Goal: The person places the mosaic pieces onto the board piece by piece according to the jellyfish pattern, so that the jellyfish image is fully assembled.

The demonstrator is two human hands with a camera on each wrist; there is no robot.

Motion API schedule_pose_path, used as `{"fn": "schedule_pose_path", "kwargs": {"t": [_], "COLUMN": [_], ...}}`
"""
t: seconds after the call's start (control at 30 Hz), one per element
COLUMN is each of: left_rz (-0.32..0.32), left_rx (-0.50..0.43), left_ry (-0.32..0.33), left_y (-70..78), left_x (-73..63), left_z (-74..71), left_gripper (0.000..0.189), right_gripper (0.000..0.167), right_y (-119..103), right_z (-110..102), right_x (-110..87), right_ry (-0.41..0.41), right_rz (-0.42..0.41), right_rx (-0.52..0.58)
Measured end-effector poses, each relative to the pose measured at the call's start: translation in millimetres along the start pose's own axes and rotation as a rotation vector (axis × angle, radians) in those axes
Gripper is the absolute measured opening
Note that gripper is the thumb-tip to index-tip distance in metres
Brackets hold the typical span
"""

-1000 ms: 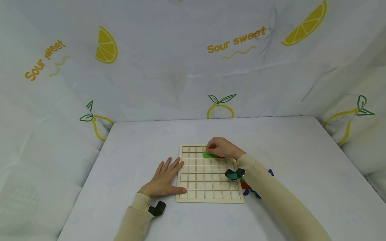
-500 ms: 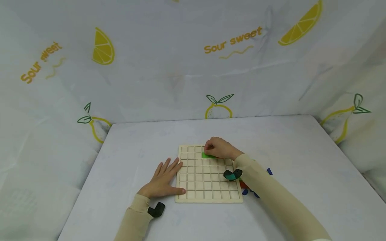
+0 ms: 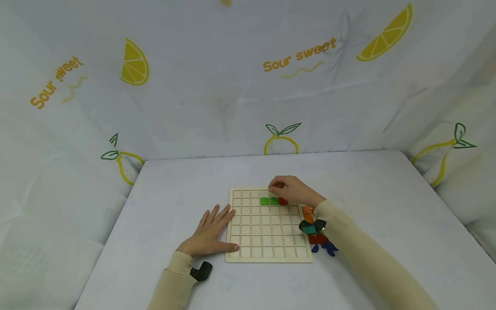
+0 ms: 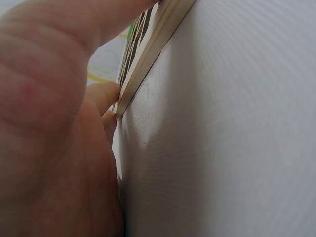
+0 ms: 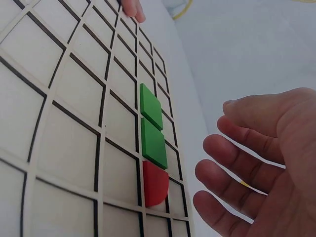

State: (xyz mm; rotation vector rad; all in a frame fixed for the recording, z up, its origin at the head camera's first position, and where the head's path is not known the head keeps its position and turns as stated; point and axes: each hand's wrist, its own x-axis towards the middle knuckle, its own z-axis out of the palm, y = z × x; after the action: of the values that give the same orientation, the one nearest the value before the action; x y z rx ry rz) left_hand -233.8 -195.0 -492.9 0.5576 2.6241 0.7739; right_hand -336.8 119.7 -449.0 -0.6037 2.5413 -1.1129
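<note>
A pale wooden grid board (image 3: 267,230) lies on the white table. Two green square tiles (image 5: 154,149) and a red piece with one rounded corner (image 5: 155,183) sit in a row in cells near its far edge. Just above these pieces is my right hand (image 3: 294,190), its fingers loosely bent with nothing between them in the right wrist view. My left hand (image 3: 209,236) lies spread at the board's left side, thumb and fingertips on the border. The left wrist view shows that hand close up against the board's edge (image 4: 148,57).
Orange pieces (image 3: 308,212), red pieces (image 3: 318,239) and dark blue petal-shaped pieces (image 3: 329,248) lie right of the board, partly hidden by the right forearm. A white cloth (image 3: 193,107) printed with lemons stands behind the table.
My right hand has come up off the left green tile and shifted right, uncovering both green tiles and the red piece. The left hand stays at the board's edge.
</note>
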Motion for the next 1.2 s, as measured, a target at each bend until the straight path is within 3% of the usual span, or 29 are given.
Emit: {"fn": "schedule_pose_path", "kwargs": {"t": [0.6,1.2], "left_rz": [0.002,0.005], "left_rx": [0.001,0.009], "left_ry": [0.011,0.003], "left_y": [-1.5,-0.9], "left_x": [0.3,-0.3], "left_z": [2.8,1.3], "left_gripper": [0.106,0.106], "right_gripper": [0.031,0.032], "right_y": [16.0,42.6], "right_z": [-46.7,-54.7], "right_x": [-54.6,-99.4], "right_ry": [0.082,0.142], "right_rz": [0.03,0.084], "right_rx": [-0.128,-0.194]}}
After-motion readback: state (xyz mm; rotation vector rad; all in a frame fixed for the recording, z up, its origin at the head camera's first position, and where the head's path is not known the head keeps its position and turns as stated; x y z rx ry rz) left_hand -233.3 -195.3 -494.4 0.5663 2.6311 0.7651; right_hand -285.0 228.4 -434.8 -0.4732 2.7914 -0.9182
